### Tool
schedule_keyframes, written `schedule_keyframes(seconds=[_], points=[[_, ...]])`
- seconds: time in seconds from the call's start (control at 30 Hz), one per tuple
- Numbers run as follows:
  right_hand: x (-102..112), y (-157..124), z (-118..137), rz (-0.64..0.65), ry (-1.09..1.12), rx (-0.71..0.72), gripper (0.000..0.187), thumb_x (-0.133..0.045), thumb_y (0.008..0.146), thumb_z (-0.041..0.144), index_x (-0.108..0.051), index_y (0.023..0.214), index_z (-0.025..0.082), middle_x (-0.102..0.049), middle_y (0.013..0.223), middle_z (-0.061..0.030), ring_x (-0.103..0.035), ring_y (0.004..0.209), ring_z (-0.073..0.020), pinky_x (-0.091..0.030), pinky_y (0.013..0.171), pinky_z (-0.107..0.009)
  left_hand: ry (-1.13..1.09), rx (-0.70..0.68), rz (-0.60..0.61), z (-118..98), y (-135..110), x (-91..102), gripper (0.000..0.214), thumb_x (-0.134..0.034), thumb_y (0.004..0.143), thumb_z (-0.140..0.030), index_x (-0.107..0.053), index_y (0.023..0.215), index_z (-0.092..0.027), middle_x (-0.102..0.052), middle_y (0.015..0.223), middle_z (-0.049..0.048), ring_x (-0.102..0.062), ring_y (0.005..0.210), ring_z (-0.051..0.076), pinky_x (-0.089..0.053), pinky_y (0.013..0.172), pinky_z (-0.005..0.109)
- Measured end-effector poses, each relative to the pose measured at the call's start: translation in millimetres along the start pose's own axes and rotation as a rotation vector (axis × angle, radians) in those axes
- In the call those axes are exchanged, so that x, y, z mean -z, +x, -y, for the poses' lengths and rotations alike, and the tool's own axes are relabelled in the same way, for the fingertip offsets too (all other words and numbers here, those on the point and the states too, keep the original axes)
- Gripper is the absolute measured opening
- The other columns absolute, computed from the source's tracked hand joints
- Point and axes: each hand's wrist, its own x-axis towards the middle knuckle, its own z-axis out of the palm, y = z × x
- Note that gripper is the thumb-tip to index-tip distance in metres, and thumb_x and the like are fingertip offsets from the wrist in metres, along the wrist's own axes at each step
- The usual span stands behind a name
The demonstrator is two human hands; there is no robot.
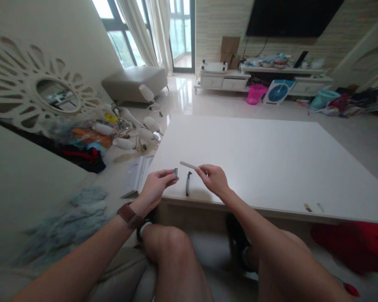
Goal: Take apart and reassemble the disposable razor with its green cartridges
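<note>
Over the near left part of the white table point(255, 155), my left hand point(162, 179) pinches a small dark rectangular piece with a green face point(175, 173) between thumb and fingers. A slim pale grey stick point(187, 165) is in the closed fingers of my right hand point(213, 178), its free end pointing left above the tabletop. Between the hands, near the front edge, lies a thin black and silver tool point(187, 184) with a small head at its far end. Its exact kind is too small to tell. Stick and dark piece are apart.
Two small items, one yellowish and dark point(308, 207) and one pale point(320, 207), lie at the table's front right. A lamp with several white shades point(145, 133) stands off the left edge. Red cloth point(353, 245) is below at right; a pink basket point(255, 94) stands beyond.
</note>
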Motion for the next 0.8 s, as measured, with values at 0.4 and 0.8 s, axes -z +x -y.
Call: schedule_keyframes(seconds=[0.4, 0.8], points=[[7.2, 1.0, 0.9, 0.159, 0.006, 0.074, 0.045, -0.048, 0.099, 0.048, -0.072, 0.073, 0.020, -0.063, 0.062, 0.0002, -0.049, 0.058, -0.0111, -0.027, 0.057, -0.026, 0.079, -0.063, -0.030, -3.1, -1.1, 0.5, 0.028, -0.081, 0.062, -0.020, -0.075, 0.087, -0.008, -0.076, 0.076, 0.0084, -0.071, 0.072, 0.016, -0.057, 0.075, 0.029], [6.1, -2.0, 2.4, 0.032, -0.104, -0.029, 0.036, -0.050, 0.098, 0.048, -0.077, 0.088, 0.027, -0.072, 0.075, -0.0013, -0.058, 0.067, -0.0137, -0.027, 0.058, -0.026, 0.118, -0.066, -0.020, -0.8, 1.2, 2.1, 0.029, -0.081, 0.063, -0.021, -0.075, 0.088, -0.008, -0.076, 0.077, 0.0090, -0.071, 0.071, 0.015, -0.056, 0.072, 0.027]])
